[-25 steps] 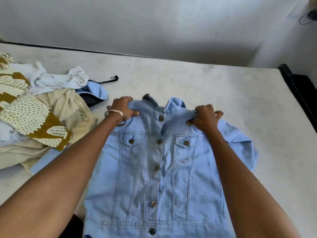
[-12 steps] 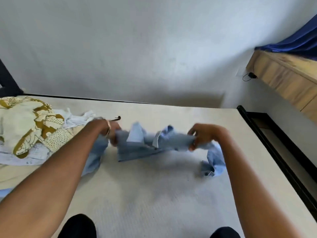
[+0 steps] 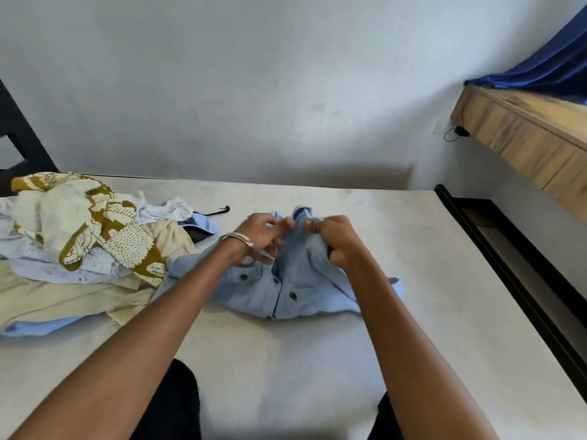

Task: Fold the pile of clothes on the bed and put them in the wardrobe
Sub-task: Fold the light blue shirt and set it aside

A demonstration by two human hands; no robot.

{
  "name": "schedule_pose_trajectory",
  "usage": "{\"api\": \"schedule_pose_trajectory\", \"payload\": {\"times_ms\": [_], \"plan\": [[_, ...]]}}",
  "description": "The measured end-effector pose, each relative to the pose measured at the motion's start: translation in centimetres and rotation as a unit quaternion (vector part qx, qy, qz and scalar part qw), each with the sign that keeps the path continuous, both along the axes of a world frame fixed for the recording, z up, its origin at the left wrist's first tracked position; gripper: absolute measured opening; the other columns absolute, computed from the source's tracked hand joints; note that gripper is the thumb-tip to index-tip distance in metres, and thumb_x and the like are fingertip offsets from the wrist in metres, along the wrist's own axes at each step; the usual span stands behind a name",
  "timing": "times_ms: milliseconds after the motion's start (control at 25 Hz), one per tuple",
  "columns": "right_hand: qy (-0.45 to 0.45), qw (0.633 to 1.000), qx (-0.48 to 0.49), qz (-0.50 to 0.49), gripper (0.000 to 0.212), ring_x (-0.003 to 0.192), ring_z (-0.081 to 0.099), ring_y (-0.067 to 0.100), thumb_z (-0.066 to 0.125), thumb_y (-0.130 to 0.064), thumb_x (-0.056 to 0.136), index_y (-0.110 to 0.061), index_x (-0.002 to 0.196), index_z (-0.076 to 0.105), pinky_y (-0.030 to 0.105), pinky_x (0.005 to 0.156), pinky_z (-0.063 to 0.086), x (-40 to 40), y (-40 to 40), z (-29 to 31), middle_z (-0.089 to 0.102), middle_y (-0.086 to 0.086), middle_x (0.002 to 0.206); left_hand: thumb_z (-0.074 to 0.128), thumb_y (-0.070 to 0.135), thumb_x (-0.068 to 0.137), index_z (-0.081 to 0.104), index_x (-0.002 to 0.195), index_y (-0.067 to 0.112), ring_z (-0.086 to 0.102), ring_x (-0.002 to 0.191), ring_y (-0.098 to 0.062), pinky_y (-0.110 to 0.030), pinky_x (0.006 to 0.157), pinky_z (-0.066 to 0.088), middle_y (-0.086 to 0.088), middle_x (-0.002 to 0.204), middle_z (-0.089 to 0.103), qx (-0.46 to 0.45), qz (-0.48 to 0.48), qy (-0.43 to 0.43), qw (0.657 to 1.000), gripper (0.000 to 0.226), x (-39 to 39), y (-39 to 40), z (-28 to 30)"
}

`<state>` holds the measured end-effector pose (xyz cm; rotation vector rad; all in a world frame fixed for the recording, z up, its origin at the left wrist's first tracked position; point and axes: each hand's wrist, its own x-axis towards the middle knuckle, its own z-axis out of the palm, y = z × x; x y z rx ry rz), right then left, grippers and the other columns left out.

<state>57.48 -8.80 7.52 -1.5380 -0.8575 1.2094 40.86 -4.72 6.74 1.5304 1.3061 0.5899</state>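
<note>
Meanwhile we gripped pale-blue buttoned denim jacket (image 3: 286, 281) at collar, left hand (image 3: 260, 236) and right hand (image 3: 333, 241) pinching; should've smoothed front flat on white bed (image 3: 317, 360).

Bed (image 3: 317, 360): bare off-white mattress, fills lower two thirds of your frame, black frame edge down right side. Directly on it, centre: light blue denim jacket (image 3: 286, 290), bunched, buttoned front up, buttons and chest pockets visible. Left of frame: heap of clothes (image 3: 79, 249), touching jacket's left edge — mustard-and-cream leaf print on top, pale blue and white pieces, beige garment underneath, light blue piece at lower left. Black hanger hook (image 3: 222, 210) pokes out behind heap, upper centre-left.
</note>
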Motion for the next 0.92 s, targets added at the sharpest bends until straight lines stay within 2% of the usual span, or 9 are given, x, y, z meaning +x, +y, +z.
{"api": "schedule_pose_trajectory", "payload": {"times_ms": [80,240,360,440,480,600,680,800,920], "plan": [[0.088,0.994,0.051,0.048,0.015,0.07,0.059,0.023,0.054,-0.001,0.094,0.002,0.083,0.064,0.033,0.065,0.05,-1.7,0.2,2.1,0.061,0.017,0.081,0.067,0.047,0.082,0.063,0.104,0.014,0.068,0.084,-0.027,-0.05,0.065,0.059,-0.011,0.095,0.068,-0.076,-0.028,-0.15,0.985,0.04,2.5,-2.4,1.9],[0.147,0.956,0.134,0.215,0.031,0.097,0.068,0.034,0.037,0.008,0.099,0.007,0.117,0.062,0.045,0.081,0.058,0.0,-1.6,5.1,0.067,0.022,0.112,0.069,0.003,0.084,0.061,0.118,0.007,0.065,0.088,-0.024,-0.031,0.06,0.058,-0.011,0.106,0.067,-0.019,0.122,-0.341,0.932,0.035,2.5,-1.6,2.0],[0.09,0.983,0.154,0.053,0.022,0.079,0.07,0.035,0.048,0.013,0.092,0.008,0.109,0.062,0.04,0.067,0.059,1.6,-2.2,2.9,0.066,0.027,0.098,0.054,-0.025,0.078,0.061,0.119,0.004,0.061,0.097,-0.026,-0.032,0.078,0.055,-0.018,0.113,0.064,0.002,0.18,-0.398,0.9,0.051,1.9,-0.3,2.6],[-0.035,0.992,0.11,-0.042,0.023,0.073,0.065,0.03,0.058,0.014,0.084,-0.001,0.099,0.065,0.037,0.064,0.057,3.3,-2.0,-0.7,0.065,0.023,0.093,0.052,-0.027,0.076,0.062,0.118,0.008,0.061,0.102,-0.027,-0.032,0.088,0.055,-0.021,0.118,0.062,0.017,0.195,-0.423,0.884,0.056,1.4,-0.2,3.4],[-0.132,0.989,0.069,-0.018,0.026,0.08,0.064,0.029,0.063,0.011,0.081,-0.006,0.1,0.066,0.038,0.069,0.056,4.0,-2.1,-2.7,0.065,0.02,0.098,0.052,-0.026,0.078,0.062,0.118,0.013,0.061,0.105,-0.028,-0.035,0.095,0.052,-0.021,0.121,0.062,0.024,0.19,-0.436,0.879,0.057,1.0,-0.2,4.0],[-0.316,0.945,-0.034,0.084,0.05,0.11,0.06,0.025,0.076,-0.003,0.078,-0.015,0.124,0.062,0.032,0.087,0.05,4.4,-3.1,-6.6,0.06,0.01,0.121,0.047,-0.017,0.087,0.054,0.127,0.024,0.056,0.121,-0.028,-0.04,0.106,0.043,-0.014,0.135,0.055,0.054,0.167,-0.451,0.875,0.058,-0.2,0.6,5.5],[-0.308,0.944,-0.022,0.116,0.07,0.124,0.051,0.024,0.083,-0.018,0.075,-0.023,0.137,0.051,0.037,0.098,0.046,3.0,-3.5,-7.2,0.054,0.006,0.136,0.041,-0.015,0.09,0.049,0.135,0.026,0.054,0.123,-0.024,-0.038,0.106,0.043,-0.009,0.14,0.052,0.063,0.149,-0.476,0.864,0.061,-0.6,1.3,6.5],[-0.382,0.901,-0.006,0.205,0.086,0.131,0.044,0.028,0.081,-0.05,0.07,-0.03,0.143,0.04,0.045,0.1,0.037,0.0,-3.1,-7.1,0.047,-0.002,0.144,0.04,-0.014,0.091,0.052,0.134,0.026,0.054,0.119,-0.025,-0.044,0.111,0.037,-0.01,0.142,0.05,0.057,0.134,-0.54,0.829,0.059,-0.8,2.2,7.4],[-0.349,0.922,0.021,0.168,0.091,0.128,0.048,0.025,0.063,-0.073,0.06,-0.04,0.14,0.034,0.057,0.103,0.038,-2.4,-2.9,-7.7,0.048,-0.004,0.143,0.053,-0.006,0.09,0.049,0.139,0.022,0.053,0.113,-0.027,-0.046,0.112,0.035,-0.012,0.147,0.043,0.033,0.14,-0.597,0.789,0.056,-1.9,3.5,7.8]]}}
